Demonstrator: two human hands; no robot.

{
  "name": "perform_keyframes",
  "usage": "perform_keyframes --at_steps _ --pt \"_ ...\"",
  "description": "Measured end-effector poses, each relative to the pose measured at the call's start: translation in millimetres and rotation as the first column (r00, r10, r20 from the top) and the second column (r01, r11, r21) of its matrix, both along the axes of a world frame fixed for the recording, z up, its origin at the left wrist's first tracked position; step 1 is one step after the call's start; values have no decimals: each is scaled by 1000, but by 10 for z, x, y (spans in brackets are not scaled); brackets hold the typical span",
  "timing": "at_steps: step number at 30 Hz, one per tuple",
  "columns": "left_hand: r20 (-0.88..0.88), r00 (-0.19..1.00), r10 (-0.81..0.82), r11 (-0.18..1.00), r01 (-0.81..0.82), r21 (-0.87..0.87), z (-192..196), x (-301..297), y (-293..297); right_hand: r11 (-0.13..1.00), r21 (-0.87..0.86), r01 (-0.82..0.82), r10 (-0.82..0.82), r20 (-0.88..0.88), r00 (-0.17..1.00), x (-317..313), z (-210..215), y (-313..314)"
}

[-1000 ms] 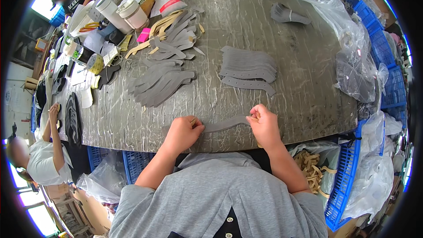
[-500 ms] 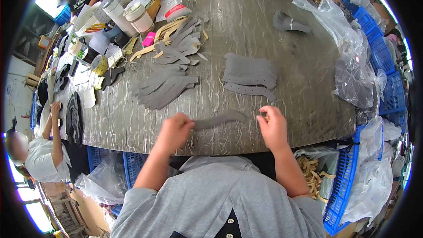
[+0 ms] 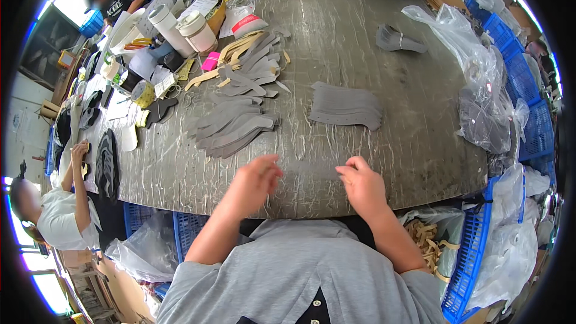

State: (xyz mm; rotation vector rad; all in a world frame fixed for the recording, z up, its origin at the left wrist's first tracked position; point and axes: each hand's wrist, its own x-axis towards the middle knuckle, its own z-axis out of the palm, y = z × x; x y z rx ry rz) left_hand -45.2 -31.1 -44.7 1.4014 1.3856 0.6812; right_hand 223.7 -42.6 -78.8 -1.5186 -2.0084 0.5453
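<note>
My left hand (image 3: pixel 255 185) hovers over the near edge of the table, fingers curled loosely and apart, with nothing visible gripped in them. Opposite it, my right hand (image 3: pixel 364 187) has thumb and fingertips pinched together. A thin grey strip (image 3: pixel 312 170), badly smeared by motion, reaches from that pinch toward the left hand. Beyond the right hand lies a neat stack of curved grey strips (image 3: pixel 345 105), small holes along its nearest strip. Past the left hand, more grey strips (image 3: pixel 237 129) are fanned in a loose pile.
Behind the fanned pile sit mixed grey and tan strips (image 3: pixel 255 63), a white jar (image 3: pixel 197 32) and a tape roll (image 3: pixel 143 93). A banded grey bundle (image 3: pixel 400 39) lies far right. Plastic bags (image 3: pixel 483 108) and blue baskets (image 3: pixel 468 258) line the right side. A co-worker (image 3: pixel 63 213) works at left.
The grey strip has left my left hand's grip, and those fingers have loosened. My right hand has moved slightly left and closed. The separate holed strip no longer shows beside the stack.
</note>
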Motion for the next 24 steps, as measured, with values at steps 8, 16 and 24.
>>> perform_keyframes --at_steps 8,16,24 --pt "-274 937 -215 756 337 561 5 582 -1 983 -157 -96 -21 -613 789 -312 426 -9" --pt "-525 847 -80 660 440 609 95 657 -24 980 -171 -99 -28 -618 786 -331 403 -28" --pt "-137 937 -320 755 340 561 -21 669 -10 910 -367 -193 -154 -731 665 -281 417 -34"
